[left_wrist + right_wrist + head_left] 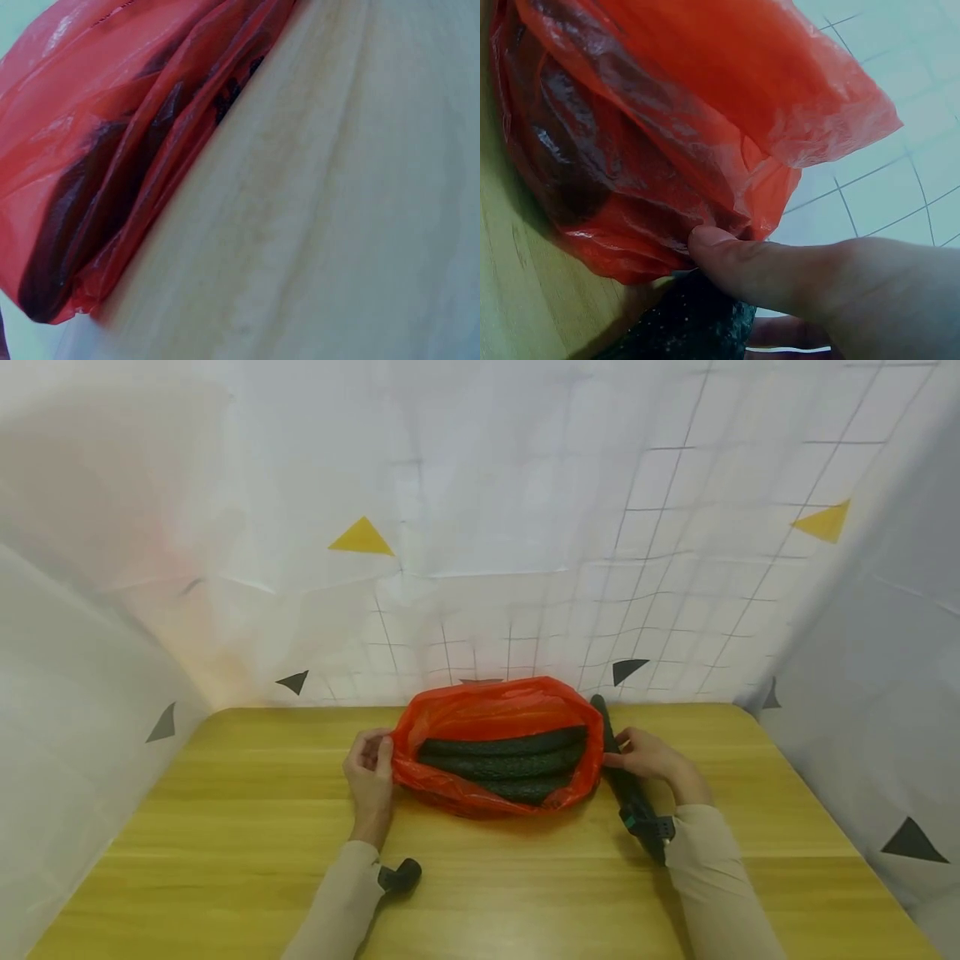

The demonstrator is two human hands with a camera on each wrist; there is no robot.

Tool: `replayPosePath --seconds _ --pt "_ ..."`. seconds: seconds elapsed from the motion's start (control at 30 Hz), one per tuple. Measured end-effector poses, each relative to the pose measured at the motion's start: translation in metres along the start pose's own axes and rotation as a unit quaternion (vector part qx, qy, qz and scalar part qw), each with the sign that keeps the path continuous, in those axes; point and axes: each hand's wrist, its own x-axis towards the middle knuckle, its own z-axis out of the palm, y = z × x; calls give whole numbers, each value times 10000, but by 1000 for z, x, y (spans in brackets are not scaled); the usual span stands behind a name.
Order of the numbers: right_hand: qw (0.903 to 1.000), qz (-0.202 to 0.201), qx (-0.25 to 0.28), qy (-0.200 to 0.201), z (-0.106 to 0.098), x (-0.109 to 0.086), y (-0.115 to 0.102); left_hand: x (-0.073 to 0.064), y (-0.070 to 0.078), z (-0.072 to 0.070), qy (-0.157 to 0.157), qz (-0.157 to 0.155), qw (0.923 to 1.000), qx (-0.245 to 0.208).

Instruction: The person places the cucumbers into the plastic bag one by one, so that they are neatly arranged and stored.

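Note:
An open red plastic bag (480, 697) lies on the table with several dark green cucumbers (502, 766) side by side inside it. My left hand (371, 772) pinches the bag's left rim between thumb and fingers; it is out of sight in the left wrist view. To the right of the bag, another cucumber (630, 793) lies slanted, partly under the right wrist. My right hand (648, 756) holds this cucumber, its thumb (765, 270) across it and touching the bag's side, the other fingers behind it. The right wrist view shows the cucumber's dark, speckled skin (697, 322) under the thumb.
The yellow wooden table (517, 893) extends around the bag. A pale sheet with grid lines (480, 602) stands behind the table, with further sheets at both sides. A dark wrist camera (401, 877) is strapped to the left wrist, another at the right.

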Motion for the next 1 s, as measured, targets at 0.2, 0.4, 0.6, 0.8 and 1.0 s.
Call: replayPosePath --seconds 0.2,0.4,0.6,0.8,1.0 --pt "10000 -28 35 -16 2 3 2 -2 16 2 -62 60 9999 65" --pt "10000 -58 58 1 4 4 4 -1 9 2 -93 118 9999 -70" --pt "9999 -97 92 38 4 4 5 3 -10 0 -31 98 9999 -82" --pt "9999 -51 117 56 4 5 7 3 -13 0 -11 169 9998 -98" --pt "9998 44 113 125 5 7 9 2 -12 0 9 154 9998 -125"
